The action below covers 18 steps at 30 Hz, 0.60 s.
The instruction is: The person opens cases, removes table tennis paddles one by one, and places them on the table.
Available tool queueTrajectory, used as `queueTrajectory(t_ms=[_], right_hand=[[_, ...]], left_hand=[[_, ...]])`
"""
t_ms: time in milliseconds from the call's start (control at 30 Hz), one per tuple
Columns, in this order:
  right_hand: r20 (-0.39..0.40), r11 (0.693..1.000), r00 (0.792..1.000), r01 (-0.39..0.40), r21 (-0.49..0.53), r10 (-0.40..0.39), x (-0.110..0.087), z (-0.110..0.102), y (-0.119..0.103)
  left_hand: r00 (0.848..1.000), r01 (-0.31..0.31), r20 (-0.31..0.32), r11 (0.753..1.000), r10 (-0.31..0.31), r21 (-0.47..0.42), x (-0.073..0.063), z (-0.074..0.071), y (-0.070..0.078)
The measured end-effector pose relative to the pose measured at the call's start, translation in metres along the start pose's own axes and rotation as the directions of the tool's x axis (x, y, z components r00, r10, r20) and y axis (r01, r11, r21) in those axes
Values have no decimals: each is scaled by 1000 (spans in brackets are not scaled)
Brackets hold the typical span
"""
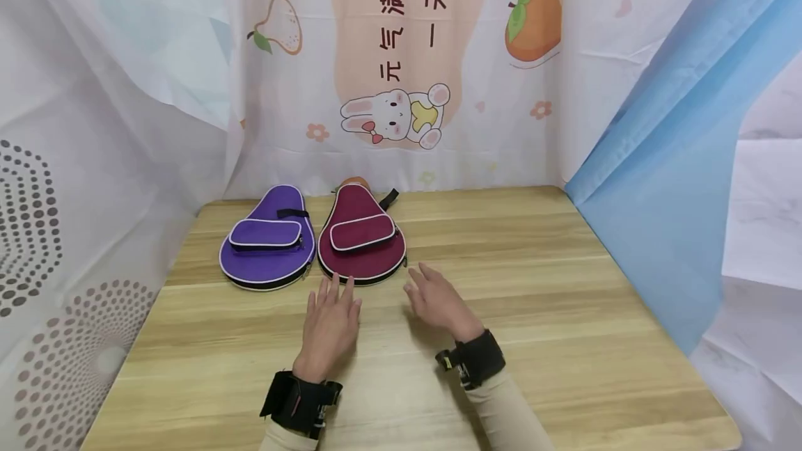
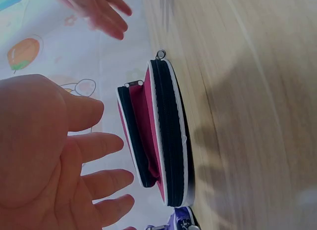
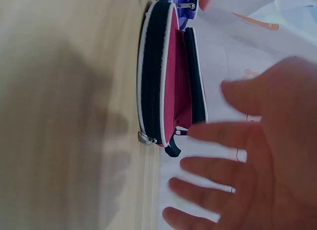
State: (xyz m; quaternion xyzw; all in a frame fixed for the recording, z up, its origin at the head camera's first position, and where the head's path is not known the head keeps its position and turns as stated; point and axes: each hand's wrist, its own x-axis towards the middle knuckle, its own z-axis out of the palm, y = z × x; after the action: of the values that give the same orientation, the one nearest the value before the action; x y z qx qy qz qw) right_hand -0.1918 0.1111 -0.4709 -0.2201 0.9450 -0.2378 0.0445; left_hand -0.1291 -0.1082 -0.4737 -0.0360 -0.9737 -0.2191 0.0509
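A dark red paddle-shaped zip case [image 1: 351, 204] with white piping and a small front pouch lies on the table, its narrow end toward the back. Left of it lies a matching purple case [image 1: 269, 263]. My left hand [image 1: 328, 329] has its fingers spread, the tips right at the red case's rounded near edge. To the right of that case my right hand [image 1: 438, 301] hovers with fingers relaxed, holding nothing. From the right wrist view, the red case's zipped side [image 3: 154, 76] faces the palm, with a metal zipper pull at its edge.
The wooden table [image 1: 564, 339] reaches back to a printed curtain [image 1: 501, 131] with a rabbit, fruit and lettering. Patterned cloth [image 1: 113, 242] hangs along the left side. A blue cloth [image 1: 677, 228] hangs along the right edge. Black straps with small devices circle both wrists.
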Motion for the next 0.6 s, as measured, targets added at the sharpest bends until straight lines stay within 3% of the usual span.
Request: queueTrajectory(t_ms=[200, 367, 600], right_hand=[[14, 996, 996, -84, 3, 84, 35, -7, 3], [35, 976, 976, -216, -3, 216, 58, -6, 7], [-1, 952, 956, -292, -96, 293, 81, 1, 7]], left_hand=[[1000, -3, -10, 1000, 3, -7, -2, -3, 0], [1000, -1, -4, 1000, 1, -12, -5, -5, -1], [1000, 22, -3, 1000, -23, -19, -10, -7, -6]])
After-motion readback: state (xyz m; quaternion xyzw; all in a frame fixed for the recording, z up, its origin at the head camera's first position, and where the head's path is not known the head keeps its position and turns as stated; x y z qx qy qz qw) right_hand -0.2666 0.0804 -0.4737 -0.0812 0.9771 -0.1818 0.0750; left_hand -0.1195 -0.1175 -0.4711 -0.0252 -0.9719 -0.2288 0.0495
